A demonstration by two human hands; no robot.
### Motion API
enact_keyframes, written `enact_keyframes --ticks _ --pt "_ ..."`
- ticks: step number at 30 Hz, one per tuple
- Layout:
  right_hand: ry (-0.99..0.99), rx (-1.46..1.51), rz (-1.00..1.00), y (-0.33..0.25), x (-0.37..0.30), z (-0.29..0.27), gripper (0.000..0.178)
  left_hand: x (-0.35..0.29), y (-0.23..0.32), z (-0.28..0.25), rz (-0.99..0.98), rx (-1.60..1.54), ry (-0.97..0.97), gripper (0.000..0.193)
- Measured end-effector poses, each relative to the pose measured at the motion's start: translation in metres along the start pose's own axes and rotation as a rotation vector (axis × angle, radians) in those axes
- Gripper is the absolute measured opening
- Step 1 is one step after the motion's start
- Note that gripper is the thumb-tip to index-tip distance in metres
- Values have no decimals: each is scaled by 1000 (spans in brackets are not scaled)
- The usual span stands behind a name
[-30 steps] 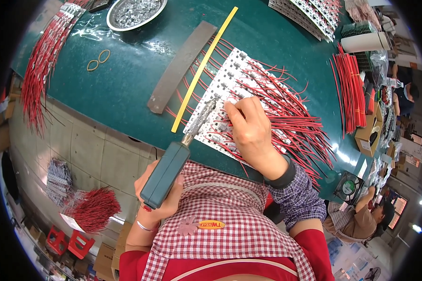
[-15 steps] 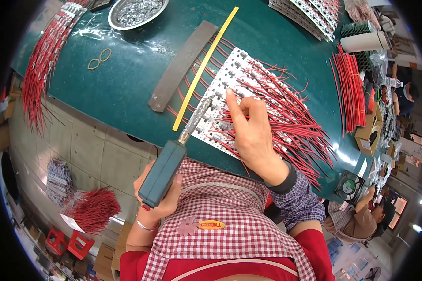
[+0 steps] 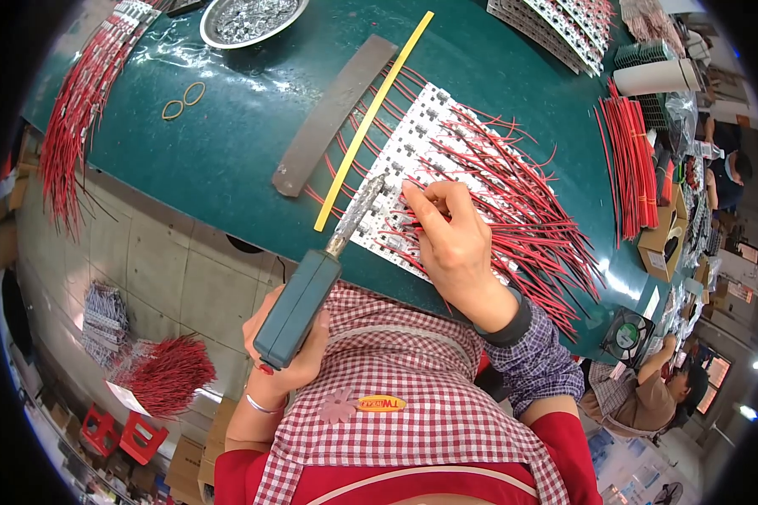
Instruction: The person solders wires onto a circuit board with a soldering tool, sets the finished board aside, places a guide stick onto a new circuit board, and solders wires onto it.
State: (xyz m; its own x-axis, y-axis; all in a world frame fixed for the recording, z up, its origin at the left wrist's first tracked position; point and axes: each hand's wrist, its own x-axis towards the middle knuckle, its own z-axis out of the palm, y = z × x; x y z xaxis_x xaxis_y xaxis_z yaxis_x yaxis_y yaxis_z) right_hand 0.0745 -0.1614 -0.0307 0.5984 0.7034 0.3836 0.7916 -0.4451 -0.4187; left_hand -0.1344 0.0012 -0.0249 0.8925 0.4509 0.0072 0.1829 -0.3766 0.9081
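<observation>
My left hand (image 3: 313, 353) is wrapped round the dark green body of a soldering iron (image 3: 299, 307), shaped like a gun. Its worn metal barrel slants up and right, and the tip is over a white circuit board panel (image 3: 413, 130) covered in small dark parts. Close to that tip, my right hand (image 3: 459, 248) is closed in a pinch on a thin wire, though the fingers partly hide it. Many red and black wires (image 3: 543, 244) fan out rightward across the panel and under my right hand. Other wires leave its left side beneath a yellow strip (image 3: 364, 126).
A flat grey-brown bar (image 3: 333, 118) lies left of the strip. On the green table (image 3: 202, 160) are a metal bowl (image 3: 215, 42) of small parts, two rubber bands (image 3: 173, 109), red wire bundles (image 3: 627, 168) and stacked panels (image 3: 552, 29). Another person (image 3: 648, 396) sits at right.
My right index finger has dropped slightly toward the panel, closing toward the thumb. The soldering iron has shifted a little to the right. The whole table view has moved slightly.
</observation>
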Motion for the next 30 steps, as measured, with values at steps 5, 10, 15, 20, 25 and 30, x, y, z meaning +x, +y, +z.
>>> enact_keyframes --ticks 5,10,15,20,25,30 --pt "9 0 5 -4 -1 -5 45 0 1 -1 11 27 -3 25" --pt "-37 57 9 -2 2 -4 53 0 2 -1 -18 -15 -10 25" --pt "13 53 -5 1 5 3 62 -1 0 0 -29 -46 5 25" --pt "7 109 29 2 -1 -4 64 -4 -3 0 -48 -55 51 25" --pt "-32 104 74 -4 -4 -4 55 -3 -5 -1 17 -14 20 24" --pt "7 33 7 -4 0 -3 43 -3 -2 0 -5 -39 19 24"
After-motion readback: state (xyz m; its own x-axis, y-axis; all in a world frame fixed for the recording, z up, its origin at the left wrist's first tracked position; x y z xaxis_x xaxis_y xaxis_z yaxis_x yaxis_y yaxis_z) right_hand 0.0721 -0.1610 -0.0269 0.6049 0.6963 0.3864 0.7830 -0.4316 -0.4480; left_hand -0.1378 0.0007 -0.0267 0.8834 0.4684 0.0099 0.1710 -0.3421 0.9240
